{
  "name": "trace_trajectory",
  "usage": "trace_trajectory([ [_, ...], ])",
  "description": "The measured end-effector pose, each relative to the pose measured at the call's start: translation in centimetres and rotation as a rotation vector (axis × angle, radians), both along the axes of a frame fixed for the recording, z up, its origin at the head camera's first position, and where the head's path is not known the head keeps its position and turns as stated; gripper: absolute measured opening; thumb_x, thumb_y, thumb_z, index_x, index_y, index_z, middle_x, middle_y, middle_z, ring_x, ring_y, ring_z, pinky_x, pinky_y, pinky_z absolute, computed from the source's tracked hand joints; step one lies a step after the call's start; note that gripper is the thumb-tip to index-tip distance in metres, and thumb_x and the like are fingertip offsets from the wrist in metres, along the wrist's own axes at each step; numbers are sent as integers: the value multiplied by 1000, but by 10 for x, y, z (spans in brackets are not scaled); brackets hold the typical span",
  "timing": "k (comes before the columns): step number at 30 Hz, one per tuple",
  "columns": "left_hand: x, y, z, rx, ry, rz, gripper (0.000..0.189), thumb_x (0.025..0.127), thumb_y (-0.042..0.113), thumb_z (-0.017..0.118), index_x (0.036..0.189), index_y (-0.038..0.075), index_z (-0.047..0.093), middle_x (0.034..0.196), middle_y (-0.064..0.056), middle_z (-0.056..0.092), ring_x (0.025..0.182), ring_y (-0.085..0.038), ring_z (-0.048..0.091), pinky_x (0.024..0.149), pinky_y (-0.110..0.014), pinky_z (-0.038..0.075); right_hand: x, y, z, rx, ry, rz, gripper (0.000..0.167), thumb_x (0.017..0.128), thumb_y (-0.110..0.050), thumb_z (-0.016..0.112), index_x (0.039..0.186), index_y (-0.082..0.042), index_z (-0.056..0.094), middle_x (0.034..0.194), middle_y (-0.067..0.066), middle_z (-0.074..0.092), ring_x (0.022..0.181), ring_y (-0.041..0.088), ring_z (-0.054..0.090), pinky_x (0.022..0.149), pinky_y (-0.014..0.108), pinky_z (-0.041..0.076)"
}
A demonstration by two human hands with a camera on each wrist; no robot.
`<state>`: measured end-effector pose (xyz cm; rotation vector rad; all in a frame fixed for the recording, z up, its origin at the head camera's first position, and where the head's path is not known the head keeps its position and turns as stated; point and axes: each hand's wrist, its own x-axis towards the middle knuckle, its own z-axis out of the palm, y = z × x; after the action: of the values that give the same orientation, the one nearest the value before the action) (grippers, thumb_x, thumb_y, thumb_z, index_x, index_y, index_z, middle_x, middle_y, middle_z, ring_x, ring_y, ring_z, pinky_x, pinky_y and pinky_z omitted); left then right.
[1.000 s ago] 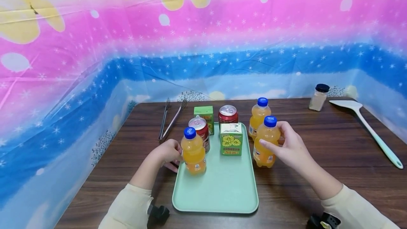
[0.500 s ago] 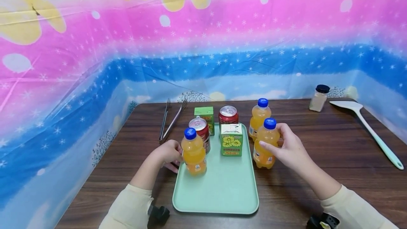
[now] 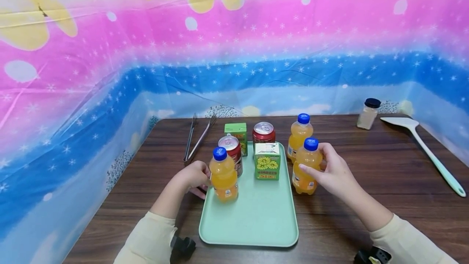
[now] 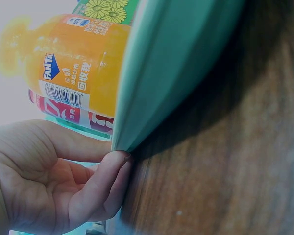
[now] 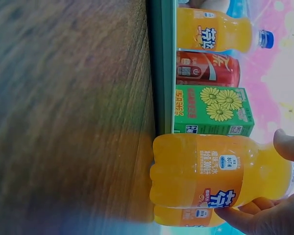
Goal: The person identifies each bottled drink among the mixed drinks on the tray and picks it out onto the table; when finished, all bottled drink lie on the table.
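Observation:
My left hand (image 3: 192,176) pinches the left rim of a mint-green tray (image 3: 253,223), thumb above and fingers below in the left wrist view. Beside that hand, an orange soda bottle (image 3: 223,178) with a blue cap stands on the tray. My right hand (image 3: 335,170) grips a second orange soda bottle (image 3: 305,174) round its upper part, just off the tray's right edge. The right wrist view shows its base at table level. Right behind it stands a third orange soda bottle (image 3: 298,135). Two red soda cans (image 3: 263,131) and two green drink cartons (image 3: 267,168) stand on the tray's far half.
Metal tongs (image 3: 198,139) lie at the back left of the brown wooden table (image 3: 135,211). A black-lidded jar (image 3: 367,115) stands at the back right, with a white and mint spatula (image 3: 425,146) beside it. A patterned cloth (image 3: 256,44) hangs behind the table.
The bottle in my right hand has shifted very slightly, its cap sitting a touch lower in the head view. My left hand, the tray and its drinks stay in place.

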<state>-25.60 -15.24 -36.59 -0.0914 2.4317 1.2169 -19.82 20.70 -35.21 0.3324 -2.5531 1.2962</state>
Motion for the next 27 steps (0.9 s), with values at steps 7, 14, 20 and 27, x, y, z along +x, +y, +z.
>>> trace_trajectory([
  [7,-1,1,1,4,-13,1,18,80,-6,66,89,-2,50,79,-15,51,63,-23,54,54,-37,58,1,0,1,4,0,0,55,85,-29,70,121,-1,39,115,17,53,109,35,53,84,53,50],
  [14,-1,0,1,-4,-9,12,20,81,-6,66,91,-2,50,82,-16,51,67,-25,56,55,-37,58,1,0,2,7,-11,3,55,85,-29,70,121,-1,38,116,17,53,109,36,53,84,54,50],
  [20,-1,0,1,1,-15,11,19,80,-7,65,90,-2,50,82,-16,51,65,-24,55,54,-37,58,2,1,2,5,-26,1,56,86,-29,69,122,-1,37,117,18,52,111,37,51,85,55,49],
  [27,-2,1,0,11,-25,10,18,80,-8,65,88,-2,49,79,-15,52,60,-23,54,54,-38,58,2,1,1,6,-34,-11,59,85,-31,69,123,-1,36,118,19,51,111,37,51,86,55,48],
])
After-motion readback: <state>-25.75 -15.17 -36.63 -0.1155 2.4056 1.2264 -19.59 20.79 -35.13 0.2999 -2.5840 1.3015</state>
